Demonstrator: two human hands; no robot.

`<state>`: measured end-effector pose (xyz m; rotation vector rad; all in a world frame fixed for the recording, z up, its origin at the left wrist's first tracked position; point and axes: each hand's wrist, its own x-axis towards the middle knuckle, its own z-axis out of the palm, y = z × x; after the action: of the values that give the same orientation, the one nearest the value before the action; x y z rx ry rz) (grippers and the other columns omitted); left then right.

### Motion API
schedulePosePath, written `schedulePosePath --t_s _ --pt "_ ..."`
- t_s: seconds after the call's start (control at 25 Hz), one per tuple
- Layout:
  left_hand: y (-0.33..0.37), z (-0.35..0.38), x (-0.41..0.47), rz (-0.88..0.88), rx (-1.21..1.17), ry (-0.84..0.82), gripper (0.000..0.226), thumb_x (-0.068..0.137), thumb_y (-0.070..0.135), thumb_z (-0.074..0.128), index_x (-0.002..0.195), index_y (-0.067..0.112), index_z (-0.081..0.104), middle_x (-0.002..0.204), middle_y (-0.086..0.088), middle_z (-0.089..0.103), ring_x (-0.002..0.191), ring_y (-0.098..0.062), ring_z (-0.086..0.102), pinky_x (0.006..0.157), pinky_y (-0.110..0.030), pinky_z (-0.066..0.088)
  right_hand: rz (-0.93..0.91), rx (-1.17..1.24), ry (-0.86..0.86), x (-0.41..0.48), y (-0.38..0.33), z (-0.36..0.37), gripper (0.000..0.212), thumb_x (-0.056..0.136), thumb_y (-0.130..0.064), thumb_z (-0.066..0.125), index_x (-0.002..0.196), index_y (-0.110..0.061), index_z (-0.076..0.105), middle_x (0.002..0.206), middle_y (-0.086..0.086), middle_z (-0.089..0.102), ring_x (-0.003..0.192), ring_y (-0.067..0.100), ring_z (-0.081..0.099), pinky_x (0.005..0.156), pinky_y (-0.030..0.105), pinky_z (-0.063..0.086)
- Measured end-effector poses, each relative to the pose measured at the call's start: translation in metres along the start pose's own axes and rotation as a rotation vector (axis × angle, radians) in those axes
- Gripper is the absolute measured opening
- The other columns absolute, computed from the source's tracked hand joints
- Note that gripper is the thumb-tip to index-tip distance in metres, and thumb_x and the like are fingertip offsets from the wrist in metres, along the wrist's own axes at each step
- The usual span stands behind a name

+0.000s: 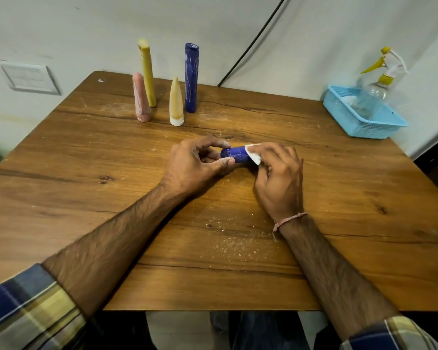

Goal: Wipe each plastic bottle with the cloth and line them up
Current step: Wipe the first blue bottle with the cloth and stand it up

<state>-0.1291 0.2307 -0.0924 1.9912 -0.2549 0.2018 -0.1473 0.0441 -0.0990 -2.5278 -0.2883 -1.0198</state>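
Left hand (200, 162) curled round one end of a small blue bottle (234, 154), thumb and fingers pinching it, lying sideways just above the wooden surface (86, 198). Right hand (278, 178) closed on the other end, pressing a white cloth (254, 155) against it. Further back, four more bottles upright: pink (141, 98), yellow (147, 72), cream (176, 103), tall blue (191, 78). Off right, light-blue basket (369, 127) with a clear spray bottle (372, 94) inside.

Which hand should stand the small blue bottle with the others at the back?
Probably left. The left hand grips the blue bottle and is nearer the standing bottles; the right hand holds the cloth.
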Motion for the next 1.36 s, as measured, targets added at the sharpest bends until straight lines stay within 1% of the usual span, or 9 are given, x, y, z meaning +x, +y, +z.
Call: schedulePosePath --t_s 0.16,0.32,0.6,0.76,0.92,1.0,1.12,1.2,1.36 --pt "0.0 0.001 0.001 -0.028 -0.108 0.001 0.033 0.083 0.03 0.082 0.115 0.024 0.073 0.081 0.002 0.077 0.072 -0.008 0.075 0.067 -0.029 0.064 -0.176 0.125 -0.077 -0.002 -0.009 0.004 0.038 0.085 0.005 0.06 0.12 -0.01 0.069 0.117 0.004 0.066 0.104 0.021 0.055 0.09 0.031 0.047" --pt "0.002 0.002 0.003 -0.067 -0.148 -0.008 0.032 0.085 0.027 0.08 0.116 0.023 0.072 0.078 0.001 0.078 0.07 -0.011 0.077 0.073 -0.035 0.065 -0.048 0.05 0.025 0.0 -0.003 0.002 0.038 0.085 0.003 0.056 0.118 -0.011 0.069 0.116 0.004 0.067 0.105 0.021 0.055 0.09 0.037 0.047" --pt "0.001 0.0 -0.001 -0.049 -0.12 -0.036 0.044 0.073 0.025 0.09 0.113 0.025 0.074 0.082 0.001 0.076 0.073 -0.007 0.074 0.069 -0.032 0.065 -0.16 0.125 -0.056 -0.001 -0.008 0.003 0.043 0.084 0.007 0.055 0.121 -0.01 0.069 0.12 0.004 0.067 0.106 0.022 0.056 0.095 0.024 0.042" --pt "0.002 0.001 -0.001 -0.042 -0.095 -0.019 0.043 0.077 0.028 0.088 0.117 0.025 0.073 0.081 0.001 0.076 0.073 -0.009 0.075 0.069 -0.034 0.065 -0.001 0.069 0.025 0.003 0.004 0.0 0.041 0.085 0.005 0.054 0.119 -0.012 0.069 0.12 0.002 0.067 0.106 0.022 0.054 0.092 0.023 0.041" --pt "0.0 0.0 -0.001 -0.035 -0.113 -0.033 0.041 0.077 0.029 0.088 0.115 0.023 0.075 0.083 0.001 0.076 0.074 -0.011 0.074 0.069 -0.037 0.065 -0.233 0.131 -0.096 -0.001 -0.007 0.003 0.041 0.086 0.004 0.06 0.123 -0.011 0.068 0.124 0.001 0.067 0.104 0.021 0.052 0.095 0.024 0.041" --pt "-0.001 0.0 -0.001 -0.03 -0.097 -0.035 0.042 0.078 0.027 0.088 0.117 0.025 0.074 0.086 0.004 0.076 0.077 -0.009 0.073 0.071 -0.035 0.065 -0.15 0.082 -0.062 0.001 0.001 0.002 0.042 0.085 0.007 0.057 0.121 -0.012 0.069 0.121 0.0 0.068 0.104 0.02 0.053 0.091 0.025 0.042" --pt "0.0 -0.002 0.0 -0.018 -0.056 -0.05 0.047 0.079 0.023 0.086 0.123 0.028 0.071 0.094 0.007 0.075 0.084 -0.005 0.072 0.076 -0.029 0.064 0.241 -0.043 0.012 0.009 0.027 -0.006 0.042 0.087 0.006 0.055 0.12 -0.016 0.068 0.12 -0.001 0.068 0.107 0.02 0.055 0.087 0.02 0.037" --pt "0.001 -0.002 -0.001 -0.016 -0.053 -0.053 0.047 0.079 0.022 0.086 0.123 0.029 0.071 0.097 0.008 0.074 0.085 -0.003 0.072 0.078 -0.026 0.063 0.308 -0.053 -0.003 0.012 0.033 -0.008 0.041 0.088 0.005 0.056 0.121 -0.017 0.069 0.122 -0.002 0.068 0.112 0.02 0.055 0.091 0.02 0.036" --pt "0.001 -0.002 -0.002 -0.037 -0.075 -0.042 0.047 0.077 0.021 0.087 0.121 0.028 0.072 0.094 0.008 0.075 0.084 -0.004 0.073 0.075 -0.023 0.062 -0.026 0.102 -0.101 0.003 0.014 -0.005 0.043 0.084 0.009 0.057 0.12 -0.012 0.069 0.12 0.002 0.069 0.115 0.017 0.055 0.099 0.025 0.043"
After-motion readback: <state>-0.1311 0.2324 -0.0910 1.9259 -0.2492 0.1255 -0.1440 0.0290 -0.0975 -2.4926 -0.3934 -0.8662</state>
